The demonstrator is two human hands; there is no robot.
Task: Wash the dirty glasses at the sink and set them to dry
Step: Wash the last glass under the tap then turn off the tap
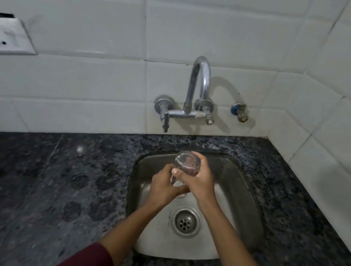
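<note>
Both hands, the left hand (165, 185) and right hand (199, 180), grip one clear glass (188, 161) above the sink (250, 190); wet fingers could let it slip and shatter in the steel basin.

No text, label, brand, number or sign is showing legibly anywhere in the view. The wall socket (5, 37) at nine o'clock is carrying no readable marking, and the tap (195, 94) at twelve o'clock is bearing no visible brand. The glass (188, 163) near the centre is showing no print either.
</note>
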